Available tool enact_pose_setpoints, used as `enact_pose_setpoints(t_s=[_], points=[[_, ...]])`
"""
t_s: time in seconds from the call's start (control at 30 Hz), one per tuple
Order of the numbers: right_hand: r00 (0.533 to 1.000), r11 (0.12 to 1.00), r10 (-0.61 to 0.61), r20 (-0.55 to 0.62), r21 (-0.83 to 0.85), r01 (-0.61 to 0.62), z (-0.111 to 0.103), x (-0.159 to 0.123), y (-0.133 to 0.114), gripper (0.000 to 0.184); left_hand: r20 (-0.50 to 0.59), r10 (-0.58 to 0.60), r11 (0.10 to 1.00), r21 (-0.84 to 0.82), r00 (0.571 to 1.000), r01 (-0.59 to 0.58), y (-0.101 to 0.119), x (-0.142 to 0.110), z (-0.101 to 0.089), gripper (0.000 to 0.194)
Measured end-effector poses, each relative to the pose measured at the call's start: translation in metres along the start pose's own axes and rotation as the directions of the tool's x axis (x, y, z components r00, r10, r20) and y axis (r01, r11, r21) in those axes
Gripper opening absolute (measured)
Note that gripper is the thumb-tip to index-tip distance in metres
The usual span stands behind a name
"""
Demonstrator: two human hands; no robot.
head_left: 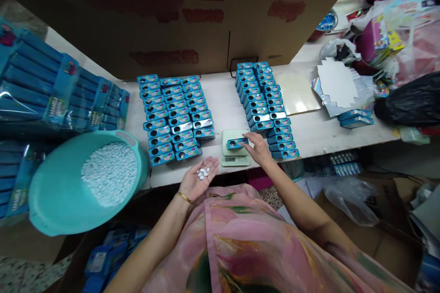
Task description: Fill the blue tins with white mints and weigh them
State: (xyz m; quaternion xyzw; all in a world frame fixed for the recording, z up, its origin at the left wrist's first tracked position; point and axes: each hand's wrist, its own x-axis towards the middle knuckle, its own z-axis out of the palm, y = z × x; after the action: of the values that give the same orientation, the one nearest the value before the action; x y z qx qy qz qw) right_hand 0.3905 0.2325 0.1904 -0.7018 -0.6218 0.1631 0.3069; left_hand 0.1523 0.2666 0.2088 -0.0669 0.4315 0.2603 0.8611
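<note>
My left hand (199, 177) is palm up at the table's front edge, its fingers slightly curled, holding several small white candies (202, 173) in the palm. My right hand (258, 149) has thumb and fingers closed on the right end of a small blue tin (236, 143). The tin is on the pan of a pale green kitchen scale (224, 149); its dark round opening faces up at the left end. I cannot read the scale's display. Further left, a turquoise tub (62, 192) contains a heap of white candies (112, 171).
Rows of blue tins (173, 114) stand left of the scale, and more tins (259, 100) to its right. A large cardboard box (206, 32) rises behind. Wrapped tin packs (41, 82) are stacked at far left. White card (337, 82) and plastic bags lie at right.
</note>
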Motion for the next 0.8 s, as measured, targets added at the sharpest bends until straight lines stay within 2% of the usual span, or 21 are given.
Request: enact_pose_setpoints(t_s=[0.13,0.27,0.37,0.47,0.6,0.67,0.8], points=[[0.991,0.994,-0.002,0.133,-0.104,0.016,-0.001,-0.002,0.006,0.054,-0.069,0.061,0.997,-0.048,0.996,-0.065,0.007,-0.004,-0.024,0.031],[0.978,0.987,0.0,0.208,-0.158,0.033,0.006,0.003,0.005,0.063,-0.126,0.099,0.989,-0.099,0.987,-0.111,0.01,-0.008,-0.047,0.033],[0.972,0.98,-0.005,0.237,-0.194,0.052,0.01,0.007,0.003,0.058,-0.136,0.11,0.983,-0.133,0.985,-0.128,0.01,-0.01,-0.058,0.034],[0.962,0.968,-0.003,0.272,-0.239,0.07,0.01,0.009,-0.001,0.045,-0.143,0.118,0.978,-0.156,0.983,-0.14,0.01,-0.011,-0.067,0.036],[0.953,0.956,-0.036,0.3,-0.268,0.121,0.014,0.014,-0.02,0.034,-0.157,0.138,0.97,-0.176,0.978,-0.165,0.013,-0.012,-0.074,0.038],[0.95,0.952,-0.077,0.304,-0.262,0.161,0.026,0.02,-0.035,0.034,-0.172,0.141,0.968,-0.181,0.975,-0.172,0.015,-0.013,-0.073,0.037],[0.935,0.94,-0.141,0.326,-0.251,0.23,0.071,0.036,-0.063,0.035,-0.178,0.144,0.968,-0.177,0.973,-0.176,0.017,-0.016,-0.065,0.035]])
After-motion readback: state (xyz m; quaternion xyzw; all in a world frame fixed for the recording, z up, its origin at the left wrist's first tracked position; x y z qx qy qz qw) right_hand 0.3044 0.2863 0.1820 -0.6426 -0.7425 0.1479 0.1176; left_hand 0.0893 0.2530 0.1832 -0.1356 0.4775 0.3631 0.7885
